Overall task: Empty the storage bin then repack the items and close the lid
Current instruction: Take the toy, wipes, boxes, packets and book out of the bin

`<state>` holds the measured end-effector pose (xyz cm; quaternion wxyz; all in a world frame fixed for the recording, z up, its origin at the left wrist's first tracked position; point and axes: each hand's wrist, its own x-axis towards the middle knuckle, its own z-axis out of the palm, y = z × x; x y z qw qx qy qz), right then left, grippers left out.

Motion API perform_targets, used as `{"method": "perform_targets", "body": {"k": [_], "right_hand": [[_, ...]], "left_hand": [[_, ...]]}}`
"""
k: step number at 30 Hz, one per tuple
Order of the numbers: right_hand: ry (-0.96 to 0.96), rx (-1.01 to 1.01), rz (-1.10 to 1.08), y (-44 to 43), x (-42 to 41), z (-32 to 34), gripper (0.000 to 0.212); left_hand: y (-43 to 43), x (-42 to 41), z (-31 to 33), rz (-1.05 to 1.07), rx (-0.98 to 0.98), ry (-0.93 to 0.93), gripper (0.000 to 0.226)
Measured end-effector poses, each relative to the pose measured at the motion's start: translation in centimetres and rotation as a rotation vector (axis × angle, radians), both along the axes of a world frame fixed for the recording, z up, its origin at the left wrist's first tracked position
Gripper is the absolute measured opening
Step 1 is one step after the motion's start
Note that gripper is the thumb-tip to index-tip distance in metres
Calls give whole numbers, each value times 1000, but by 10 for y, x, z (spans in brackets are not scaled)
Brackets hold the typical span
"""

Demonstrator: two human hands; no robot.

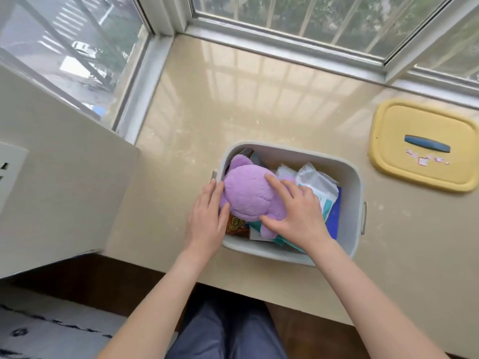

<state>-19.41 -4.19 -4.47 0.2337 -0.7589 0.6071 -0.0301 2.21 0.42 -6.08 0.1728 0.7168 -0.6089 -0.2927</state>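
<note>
A grey storage bin [350, 177] stands open on the beige sill near its front edge. On top of its contents lies a purple plush toy [246, 196]. My left hand [207, 221] lies flat against the toy's left side, over the bin's left rim. My right hand [298, 213] rests on the toy from the right, index finger stretched across its top and thumb under its lower edge. Beneath the toy lie white plastic packets [315, 183], an orange packet [237, 225] and a blue flat item [334, 218]. The yellow lid [425, 143] with a blue handle lies apart at the right.
A white cabinet or box [59, 182] borders the sill on the left. Window frames [285, 35] close off the back and the left. The sill's front edge runs just below the bin, with my knees [225, 330] beneath it.
</note>
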Motion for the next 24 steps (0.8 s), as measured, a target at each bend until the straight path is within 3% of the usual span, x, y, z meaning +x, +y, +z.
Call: {"method": "perform_targets", "body": {"k": [12, 16, 24], "right_hand": [[-76, -223, -305, 28, -1, -13, 82], [-175, -178, -502, 30, 2, -12, 85], [-20, -4, -368, 26, 14, -2, 80]], "left_hand": [[-26, 1, -12, -77, -11, 111, 63], [-25, 5, -12, -107, -21, 61, 62], [-20, 16, -12, -151, -33, 39, 60]]}}
